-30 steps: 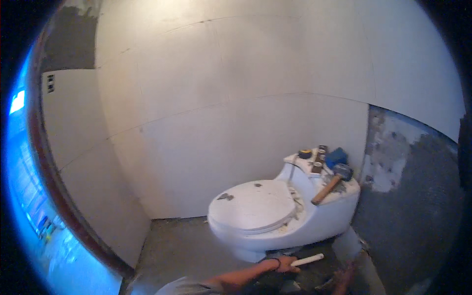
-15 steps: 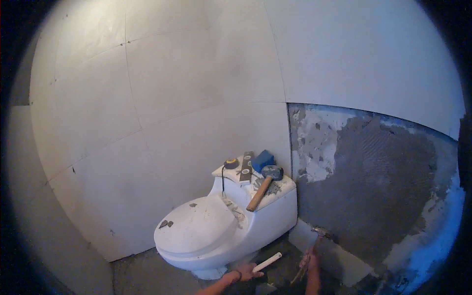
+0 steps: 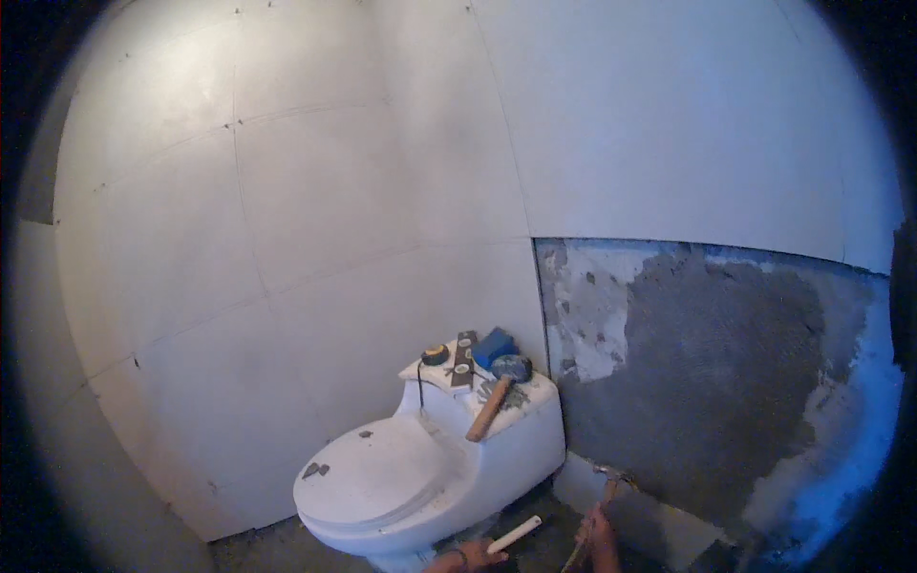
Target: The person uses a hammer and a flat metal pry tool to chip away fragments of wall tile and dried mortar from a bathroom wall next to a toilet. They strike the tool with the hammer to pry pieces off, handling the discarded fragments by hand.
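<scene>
My left hand (image 3: 476, 556), at the bottom edge beside the toilet's base, is closed round a short white tube (image 3: 515, 533) that points up to the right. To its right, my right hand (image 3: 597, 530) grips the wooden handle of a small hammer (image 3: 614, 477), whose head is near a pale tile strip (image 3: 578, 485) along the foot of the wall. Both hands are partly cut off by the frame's edge. The white toilet (image 3: 364, 477) stands just above them.
On the toilet's tank lie a mallet (image 3: 490, 409), a tape measure (image 3: 435, 354), a level (image 3: 464, 354) and a blue object (image 3: 493, 348). White tiles (image 3: 325, 181) cover most walls; the lower right wall shows bare rough grey mortar (image 3: 711, 360).
The view has swung right and tilted up, so the doorway left the frame and everything sits lower. The hammer in my right hand became clearly visible; the white tube remains in my left hand.
</scene>
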`<action>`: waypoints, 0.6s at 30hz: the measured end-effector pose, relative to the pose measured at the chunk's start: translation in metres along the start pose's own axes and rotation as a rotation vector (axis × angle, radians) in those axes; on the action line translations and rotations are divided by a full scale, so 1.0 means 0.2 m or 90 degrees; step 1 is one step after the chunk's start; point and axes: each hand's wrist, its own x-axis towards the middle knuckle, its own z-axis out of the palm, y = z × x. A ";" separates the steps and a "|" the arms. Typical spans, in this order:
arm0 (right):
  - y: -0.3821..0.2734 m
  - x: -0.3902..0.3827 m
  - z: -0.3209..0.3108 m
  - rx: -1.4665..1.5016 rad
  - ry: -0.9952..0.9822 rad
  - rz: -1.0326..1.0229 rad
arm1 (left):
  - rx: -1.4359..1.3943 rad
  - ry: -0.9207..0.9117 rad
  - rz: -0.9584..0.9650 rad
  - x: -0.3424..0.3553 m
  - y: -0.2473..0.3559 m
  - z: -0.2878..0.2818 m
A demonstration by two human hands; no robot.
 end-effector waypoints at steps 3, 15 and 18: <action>-0.02 -0.05 0.07 0.080 0.010 0.010 | -0.071 0.058 0.007 -0.03 0.00 0.01; -0.22 -0.42 0.36 -0.332 0.242 -0.025 | -0.282 0.213 0.168 0.22 0.38 -0.46; -0.42 -0.63 0.44 -0.439 0.219 -0.176 | -0.337 0.220 0.247 0.31 0.64 -0.60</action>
